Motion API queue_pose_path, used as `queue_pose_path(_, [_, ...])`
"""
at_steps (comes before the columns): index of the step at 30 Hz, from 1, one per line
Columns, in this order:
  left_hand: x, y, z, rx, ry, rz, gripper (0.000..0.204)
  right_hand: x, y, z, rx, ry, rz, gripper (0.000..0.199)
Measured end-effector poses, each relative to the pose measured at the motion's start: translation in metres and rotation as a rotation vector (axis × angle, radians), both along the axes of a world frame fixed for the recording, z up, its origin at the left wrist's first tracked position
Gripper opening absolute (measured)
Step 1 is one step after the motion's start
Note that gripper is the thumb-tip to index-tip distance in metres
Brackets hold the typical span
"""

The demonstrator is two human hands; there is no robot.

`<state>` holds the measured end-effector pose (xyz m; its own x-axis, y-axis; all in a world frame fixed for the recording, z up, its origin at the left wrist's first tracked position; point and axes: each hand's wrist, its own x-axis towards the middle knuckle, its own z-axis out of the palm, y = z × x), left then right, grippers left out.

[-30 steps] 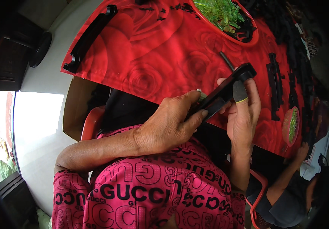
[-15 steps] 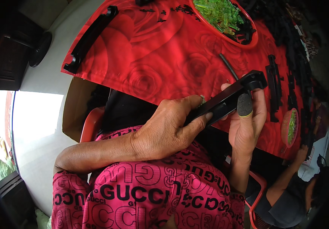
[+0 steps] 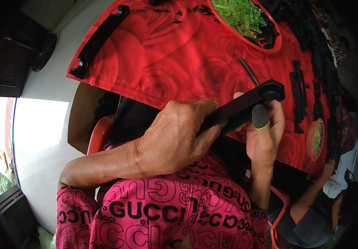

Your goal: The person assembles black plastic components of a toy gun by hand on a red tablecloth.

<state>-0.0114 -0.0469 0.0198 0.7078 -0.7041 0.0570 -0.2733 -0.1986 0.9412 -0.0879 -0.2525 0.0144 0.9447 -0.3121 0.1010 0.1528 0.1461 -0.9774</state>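
Both of my hands hold a long black plastic bar [image 3: 238, 105] above the near edge of the table, slanting up to the right. My left hand [image 3: 174, 137] is closed round its lower left end, which the fingers partly hide. Toward the upper right, the bar ends in a wider angular head with a round recess. Just below that head, my right hand [image 3: 264, 135] supports the bar, fingers behind it and thumb in front. A dark grey finger cot [image 3: 260, 116] with a yellow rim covers the right thumb. Beyond the bar, a thin dark rod [image 3: 249, 71] lies on the table.
A red floral cloth [image 3: 158, 62] covers the table. Another long black bar [image 3: 100, 41] lies along its left edge. A red basin [image 3: 276, 46] at the back holds green translucent pieces; a smaller pink basket [image 3: 310, 145] stands right. Black parts [image 3: 298, 97] lie nearby. Someone sits at right.
The bar has rolled slightly in my hands and its head has shifted a little left and down. My right hand and thumb have moved slightly left with it.
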Motion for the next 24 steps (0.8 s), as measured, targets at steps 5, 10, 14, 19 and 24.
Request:
queue_pose_path(5, [0.008, 0.003, 0.009, 0.033, -0.102, -0.028, 0.013, 0.004, -0.018, 0.008, -0.217, -0.102, -0.058, 0.063])
queue_pose_path(10, [0.009, 0.003, 0.005, 0.072, -0.064, -0.054, 0.013, 0.013, -0.031, 0.043, -1.049, -0.184, 0.030, 0.051])
queue_pose_path(14, [0.012, -0.002, 0.004, 0.170, -0.078, -0.074, 0.013, 0.023, -0.036, 0.056, -1.196, -0.033, 0.285, 0.036])
queue_pose_path(19, [0.014, -0.007, 0.000, 0.187, -0.112, -0.108, 0.014, 0.037, -0.048, 0.046, -0.952, 0.128, 0.555, 0.031])
queue_pose_path(24, [0.015, -0.008, -0.006, 0.168, -0.119, -0.120, 0.014, 0.038, -0.046, 0.046, -0.869, 0.297, 0.597, 0.030])
